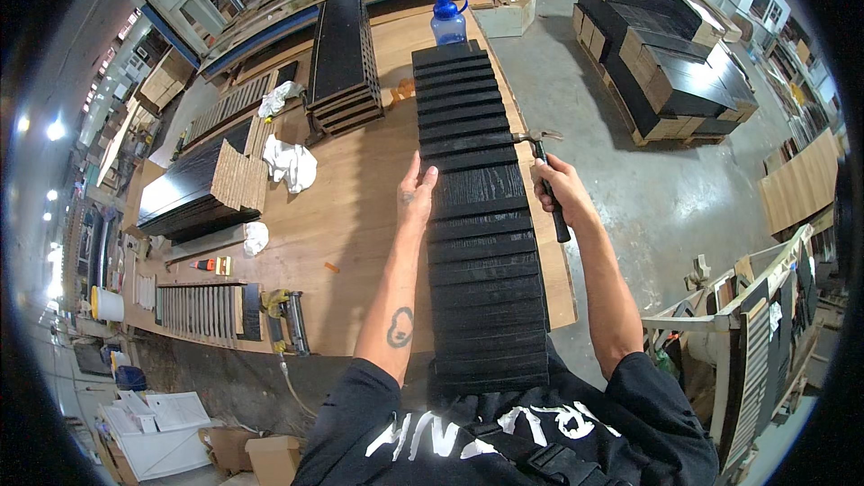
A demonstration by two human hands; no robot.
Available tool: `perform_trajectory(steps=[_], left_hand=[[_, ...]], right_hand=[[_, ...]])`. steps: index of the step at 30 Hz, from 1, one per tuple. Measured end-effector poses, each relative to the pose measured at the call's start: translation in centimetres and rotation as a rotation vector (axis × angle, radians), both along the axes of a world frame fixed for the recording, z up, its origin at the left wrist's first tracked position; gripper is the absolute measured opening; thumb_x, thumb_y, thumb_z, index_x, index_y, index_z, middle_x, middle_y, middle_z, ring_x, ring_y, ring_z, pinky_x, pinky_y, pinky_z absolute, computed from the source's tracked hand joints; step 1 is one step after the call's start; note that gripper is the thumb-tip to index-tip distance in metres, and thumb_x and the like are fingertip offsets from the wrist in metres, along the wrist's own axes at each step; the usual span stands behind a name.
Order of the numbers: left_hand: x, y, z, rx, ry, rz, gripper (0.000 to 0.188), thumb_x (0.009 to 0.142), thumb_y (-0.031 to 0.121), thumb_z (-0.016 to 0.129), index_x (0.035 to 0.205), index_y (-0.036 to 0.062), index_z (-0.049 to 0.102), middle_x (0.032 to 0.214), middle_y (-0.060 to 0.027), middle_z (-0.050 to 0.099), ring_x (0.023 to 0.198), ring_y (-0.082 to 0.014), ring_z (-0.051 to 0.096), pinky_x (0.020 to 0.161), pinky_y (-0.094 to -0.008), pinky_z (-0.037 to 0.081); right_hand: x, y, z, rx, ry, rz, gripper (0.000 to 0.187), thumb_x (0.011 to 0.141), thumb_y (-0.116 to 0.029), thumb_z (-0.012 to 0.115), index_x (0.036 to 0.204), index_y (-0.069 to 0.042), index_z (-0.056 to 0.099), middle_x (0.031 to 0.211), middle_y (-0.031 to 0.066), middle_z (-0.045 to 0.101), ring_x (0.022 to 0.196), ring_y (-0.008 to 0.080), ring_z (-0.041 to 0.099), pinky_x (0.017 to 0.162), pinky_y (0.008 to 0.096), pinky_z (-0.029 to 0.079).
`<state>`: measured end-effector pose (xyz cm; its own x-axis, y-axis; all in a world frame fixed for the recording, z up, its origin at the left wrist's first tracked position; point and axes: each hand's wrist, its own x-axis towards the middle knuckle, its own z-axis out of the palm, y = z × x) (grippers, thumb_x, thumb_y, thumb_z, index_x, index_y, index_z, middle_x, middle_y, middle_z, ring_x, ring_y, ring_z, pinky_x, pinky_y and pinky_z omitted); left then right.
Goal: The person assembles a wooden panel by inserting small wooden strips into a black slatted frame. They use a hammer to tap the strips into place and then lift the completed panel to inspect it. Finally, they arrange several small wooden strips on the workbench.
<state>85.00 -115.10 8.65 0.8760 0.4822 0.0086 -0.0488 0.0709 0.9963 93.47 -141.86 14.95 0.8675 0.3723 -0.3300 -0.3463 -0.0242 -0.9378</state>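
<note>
A long black slatted panel [481,243] stretches away from my body along the wooden worktable, with raised slats running across it. My left hand [417,196] grips the panel's left edge near its middle, thumb uppermost; some fingers are hidden. In my right hand [560,187] is a claw hammer [540,148], held by its dark handle beside the right edge. The hammer's metal head lies at that edge, level with one of the slats. Whether it touches the panel I cannot tell.
On the worktable [360,207] are a blue bottle [448,22], stacked black boards [346,63], another board stack [198,184], white cloths [290,165], a nail gun [288,319] and a slatted piece [207,310]. A loaded pallet [666,63] stands right; a rack [738,333] is nearer.
</note>
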Motion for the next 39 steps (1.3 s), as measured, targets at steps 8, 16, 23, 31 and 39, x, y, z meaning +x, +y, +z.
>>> perform_trajectory(steps=[8, 16, 23, 31, 39], left_hand=[[0.9, 0.6, 1.0, -0.013, 0.049, 0.029, 0.070, 0.098, 0.030, 0.063, 0.152, -0.0017, 0.031, 0.155, -0.0229, 0.035, 0.143, -0.0303, 0.037, 0.117, -0.0386, 0.030], [4.0, 2.3, 0.1, 0.014, 0.042, 0.018, 0.069, 0.096, 0.024, 0.067, 0.151, -0.0004, 0.034, 0.152, -0.0198, 0.042, 0.141, -0.0262, 0.039, 0.116, -0.0361, 0.031], [4.1, 3.1, -0.2, 0.009, 0.070, 0.048, 0.065, 0.095, 0.018, 0.065, 0.152, 0.0032, 0.036, 0.151, -0.0183, 0.044, 0.138, -0.0253, 0.043, 0.115, -0.0353, 0.033], [3.5, 1.7, 1.3, 0.003, 0.075, 0.027, 0.066, 0.096, 0.019, 0.066, 0.152, 0.0029, 0.035, 0.153, -0.0193, 0.041, 0.141, -0.0264, 0.040, 0.116, -0.0360, 0.031], [4.3, 2.9, -1.2, -0.047, 0.034, 0.022, 0.067, 0.094, 0.019, 0.068, 0.151, 0.0024, 0.036, 0.154, -0.0196, 0.038, 0.141, -0.0257, 0.040, 0.116, -0.0365, 0.030]], right_hand=[[1.6, -0.8, 0.2, -0.015, -0.006, 0.057, 0.020, 0.101, -0.027, 0.055, 0.103, -0.007, 0.053, 0.067, 0.0006, 0.051, 0.047, 0.0084, 0.045, 0.041, 0.0253, 0.036], [4.3, 0.9, -0.2, -0.012, 0.041, 0.083, 0.022, 0.101, -0.029, 0.055, 0.108, -0.008, 0.054, 0.068, 0.0003, 0.052, 0.048, 0.0090, 0.045, 0.041, 0.0273, 0.037], [4.4, 1.1, -0.2, -0.002, -0.007, -0.088, 0.021, 0.101, -0.030, 0.055, 0.104, -0.009, 0.053, 0.068, 0.0008, 0.052, 0.048, 0.0094, 0.045, 0.039, 0.0289, 0.037], [3.8, 1.1, -0.5, -0.013, 0.004, 0.013, 0.022, 0.101, -0.027, 0.055, 0.108, -0.007, 0.053, 0.068, 0.0019, 0.052, 0.048, 0.0086, 0.045, 0.042, 0.0256, 0.037], [3.6, 1.5, -0.4, -0.018, -0.073, -0.037, 0.026, 0.101, -0.026, 0.055, 0.118, -0.006, 0.055, 0.067, 0.0030, 0.054, 0.051, 0.0107, 0.048, 0.044, 0.0276, 0.039]])
